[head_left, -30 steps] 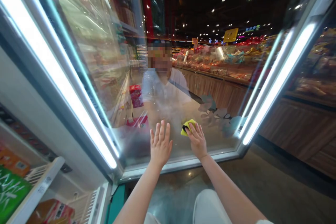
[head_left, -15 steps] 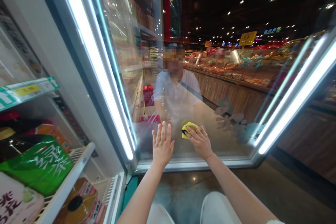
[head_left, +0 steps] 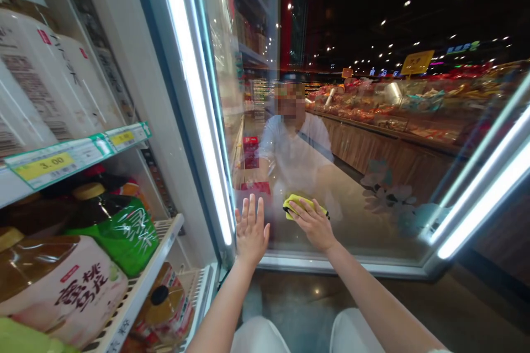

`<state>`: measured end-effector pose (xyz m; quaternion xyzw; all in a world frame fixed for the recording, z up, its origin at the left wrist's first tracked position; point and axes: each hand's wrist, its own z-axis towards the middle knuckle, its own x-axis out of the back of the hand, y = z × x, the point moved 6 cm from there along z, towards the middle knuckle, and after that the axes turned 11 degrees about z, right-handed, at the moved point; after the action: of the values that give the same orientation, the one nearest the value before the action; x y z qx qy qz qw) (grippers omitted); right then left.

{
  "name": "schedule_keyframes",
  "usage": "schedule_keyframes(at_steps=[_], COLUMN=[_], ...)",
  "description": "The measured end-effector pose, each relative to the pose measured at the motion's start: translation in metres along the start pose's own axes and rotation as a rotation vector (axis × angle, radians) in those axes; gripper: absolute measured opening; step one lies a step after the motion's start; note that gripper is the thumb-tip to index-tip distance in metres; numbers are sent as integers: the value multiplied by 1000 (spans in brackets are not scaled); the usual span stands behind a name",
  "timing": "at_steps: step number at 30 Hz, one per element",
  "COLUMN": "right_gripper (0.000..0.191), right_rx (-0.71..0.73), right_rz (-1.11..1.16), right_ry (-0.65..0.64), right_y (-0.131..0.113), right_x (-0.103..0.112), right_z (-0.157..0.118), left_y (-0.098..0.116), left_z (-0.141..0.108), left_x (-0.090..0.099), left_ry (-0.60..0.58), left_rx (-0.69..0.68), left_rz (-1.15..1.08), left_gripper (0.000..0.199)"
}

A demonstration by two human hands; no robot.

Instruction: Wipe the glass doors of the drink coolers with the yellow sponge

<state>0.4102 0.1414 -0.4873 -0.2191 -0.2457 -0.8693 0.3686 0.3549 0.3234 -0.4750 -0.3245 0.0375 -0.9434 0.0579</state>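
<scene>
In front of me is a glass door [head_left: 348, 242] with bright light strips along both sides. Against its lower part my right hand [head_left: 310, 223] presses a folded yellow cloth [head_left: 298, 205] with dark edging, its fingers lying over the cloth. To the left, my left hand [head_left: 252, 231] is raised with its palm toward the glass and fingers spread, holding nothing. Whether that palm touches the glass, I cannot tell. A pale flower decal [head_left: 389, 193] marks the glass to the right of the cloth.
At left, cooler shelves hold a green-labelled bottle [head_left: 120, 231], a pink-labelled bottle [head_left: 70, 287] and white bottles [head_left: 41, 66]. A price tag rail [head_left: 78, 157] juts out above them. Through the glass are a wooden counter [head_left: 351, 138] with packaged goods and a person's reflection [head_left: 293, 143].
The view has turned left, bringing more of the shelves into sight. Both hands have shifted left relative to the door, the cloth moving with the right hand across the glass.
</scene>
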Motion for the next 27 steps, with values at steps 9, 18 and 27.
schedule_keyframes(at_steps=[9,18,27], right_gripper=[42,48,37], right_rx=[-12,-84,132], right_rz=[30,100,167], right_ry=[61,53,-10], right_y=[-51,-43,-83], right_x=[-42,-33,-59], right_z=[53,63,63], left_y=[-26,-48,-61], left_z=[-10,-27,-33], left_x=[8,14,-3], left_ry=[5,-13,7], left_rx=[58,122,161], left_rz=[70,121,145], left_gripper=[92,89,82])
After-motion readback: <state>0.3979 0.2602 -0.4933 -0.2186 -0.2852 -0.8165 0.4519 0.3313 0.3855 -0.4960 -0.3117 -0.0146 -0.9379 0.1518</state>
